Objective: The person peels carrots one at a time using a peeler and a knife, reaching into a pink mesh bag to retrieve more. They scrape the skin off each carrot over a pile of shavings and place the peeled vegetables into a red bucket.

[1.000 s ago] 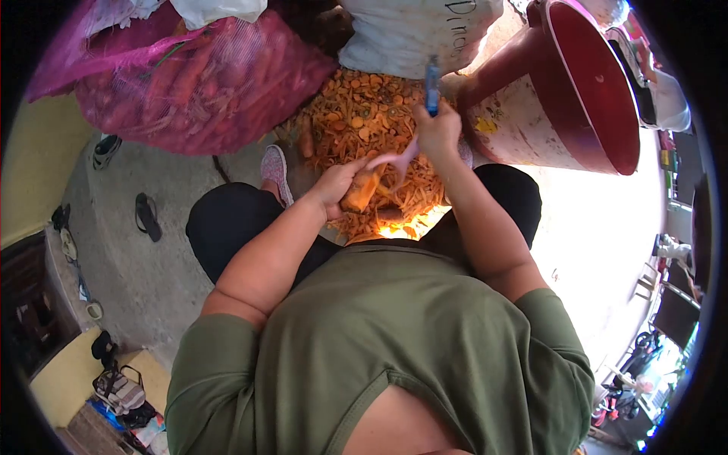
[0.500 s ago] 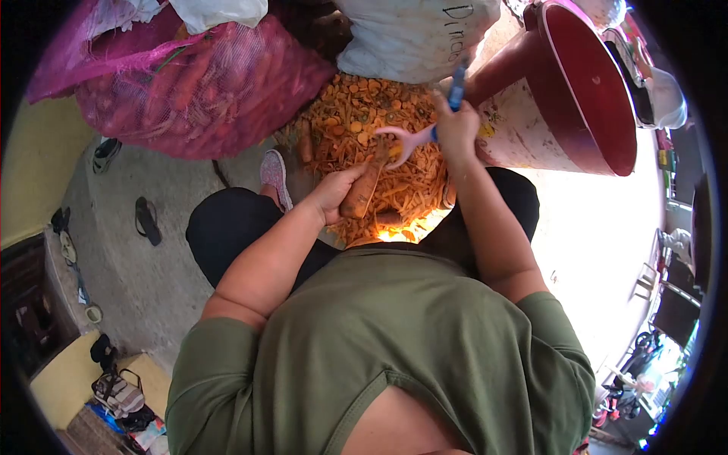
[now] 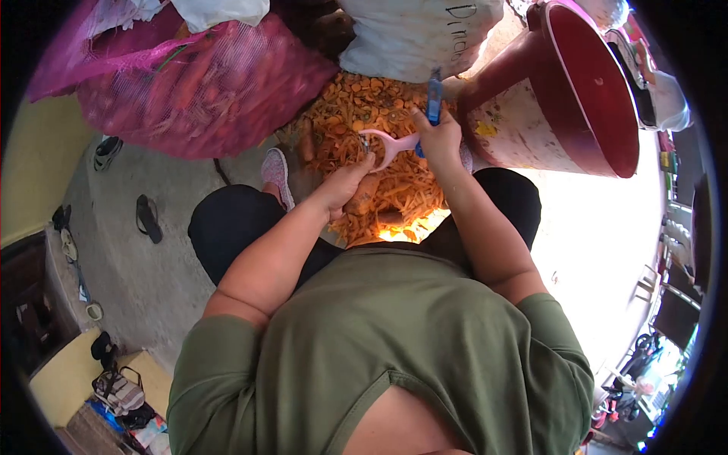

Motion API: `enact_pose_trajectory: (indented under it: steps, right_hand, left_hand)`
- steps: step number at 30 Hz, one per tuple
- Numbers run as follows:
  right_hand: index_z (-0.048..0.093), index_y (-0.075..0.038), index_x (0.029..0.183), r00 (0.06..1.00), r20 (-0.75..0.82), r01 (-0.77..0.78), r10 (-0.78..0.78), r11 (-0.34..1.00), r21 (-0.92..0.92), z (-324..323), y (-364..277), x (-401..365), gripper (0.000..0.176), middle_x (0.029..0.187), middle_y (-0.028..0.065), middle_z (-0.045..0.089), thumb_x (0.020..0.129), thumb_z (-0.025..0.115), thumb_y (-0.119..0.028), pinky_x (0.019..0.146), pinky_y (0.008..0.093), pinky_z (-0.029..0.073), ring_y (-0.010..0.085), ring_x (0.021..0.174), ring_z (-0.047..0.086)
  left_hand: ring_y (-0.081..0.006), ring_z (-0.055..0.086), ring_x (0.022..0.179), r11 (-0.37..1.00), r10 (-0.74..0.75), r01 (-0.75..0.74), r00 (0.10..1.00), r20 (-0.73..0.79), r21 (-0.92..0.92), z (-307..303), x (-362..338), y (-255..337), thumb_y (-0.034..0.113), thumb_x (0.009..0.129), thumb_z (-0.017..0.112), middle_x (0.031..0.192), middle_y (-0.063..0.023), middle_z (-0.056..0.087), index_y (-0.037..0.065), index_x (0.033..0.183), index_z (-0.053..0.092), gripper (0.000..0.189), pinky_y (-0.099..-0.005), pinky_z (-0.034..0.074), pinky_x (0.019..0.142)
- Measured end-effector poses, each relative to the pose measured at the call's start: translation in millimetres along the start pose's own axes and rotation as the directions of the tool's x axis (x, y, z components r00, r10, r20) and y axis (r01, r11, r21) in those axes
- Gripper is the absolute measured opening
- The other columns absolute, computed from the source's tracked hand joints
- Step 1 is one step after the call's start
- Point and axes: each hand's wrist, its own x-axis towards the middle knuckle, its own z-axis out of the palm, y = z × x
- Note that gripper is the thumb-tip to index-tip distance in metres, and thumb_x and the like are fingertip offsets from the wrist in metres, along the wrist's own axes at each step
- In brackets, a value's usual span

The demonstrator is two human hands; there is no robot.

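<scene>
My left hand point(image 3: 345, 188) is closed around a carrot point(image 3: 365, 196), its fingers covering part of it. In my right hand point(image 3: 441, 142) is a vegetable peeler point(image 3: 390, 145) with a pink forked head. The head overlaps the carrot's far end, close to my left fingertips. A blue handle-like piece point(image 3: 434, 100) sticks out above my right fist. Beneath both hands lies a heap of orange carrot peelings point(image 3: 409, 186), with round carrot slices point(image 3: 360, 98) towards its far side.
A pink mesh sack point(image 3: 205, 91) full of carrots stands at the far left. Behind the heap is a white sack point(image 3: 417, 38) with writing. To the right, a dark red bucket point(image 3: 523, 114) leans over. One slipper point(image 3: 148, 220) lies on the concrete floor point(image 3: 106, 250).
My right hand and the peeler have shifted left and slightly nearer my body. My left hand has moved a little right and up, and covers more of the carrot.
</scene>
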Motion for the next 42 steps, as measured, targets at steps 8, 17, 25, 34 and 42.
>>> enact_pose_trajectory:
  steps: [8,17,25,34,42]
  right_hand:
    - [0.057,0.0,0.068,0.923,0.23,0.368,-0.309,0.884,-0.288,9,13,-15,0.031,0.065,0.0164,0.058,0.069,0.062,-0.031,0.061,0.0381,0.045,0.0324,0.063,0.057]
    - [0.06,-0.001,0.061,0.986,0.155,0.029,0.059,0.858,-0.513,-20,-11,19,0.041,0.058,0.0141,0.059,0.063,0.066,-0.042,0.056,0.0361,0.047,0.0273,0.056,0.06]
    - [0.061,-0.001,0.064,0.898,0.438,0.296,-0.053,0.809,-0.509,-7,-21,-23,0.039,0.062,0.0179,0.059,0.06,0.066,-0.04,0.06,0.0365,0.047,0.0301,0.061,0.059]
    - [0.063,-0.003,0.069,0.894,0.424,0.327,-0.142,0.855,-0.403,-14,-28,-28,0.032,0.064,0.0172,0.059,0.058,0.068,-0.032,0.063,0.036,0.048,0.0284,0.063,0.06]
    - [0.062,0.001,0.064,0.979,0.203,0.135,-0.026,0.828,-0.545,-25,2,31,0.036,0.063,0.0164,0.06,0.059,0.069,-0.034,0.06,0.0349,0.048,0.0265,0.063,0.061]
  left_hand:
    - [-0.0124,0.057,0.067,0.925,-0.018,0.014,1.0,0.007,0.381,-30,31,-28,0.046,0.087,0.039,0.082,-0.0064,0.059,0.001,0.098,0.054,0.049,-0.0263,0.047,0.06]
    - [-0.0123,0.058,0.066,0.998,-0.036,0.037,0.999,0.006,-0.06,-15,12,-11,0.036,0.088,0.044,0.081,-0.0053,0.058,-0.001,0.095,0.053,0.039,-0.0265,0.048,0.057]
    - [-0.0151,0.06,0.07,0.988,-0.006,0.019,0.996,0.089,-0.154,-25,14,-13,0.027,0.087,0.044,0.082,-0.0065,0.059,0.001,0.101,0.051,0.029,-0.0287,0.051,0.059]
    - [-0.0155,0.059,0.065,0.969,-0.038,0.041,0.999,0.018,-0.244,-6,-2,0,0.028,0.089,0.041,0.083,-0.0064,0.058,0.002,0.102,0.051,0.031,-0.0291,0.05,0.053]
    - [-0.0144,0.058,0.066,0.984,-0.087,0.102,0.991,0.103,-0.146,-23,12,-9,0.034,0.089,0.042,0.083,-0.0057,0.058,0.003,0.101,0.052,0.036,-0.028,0.049,0.054]
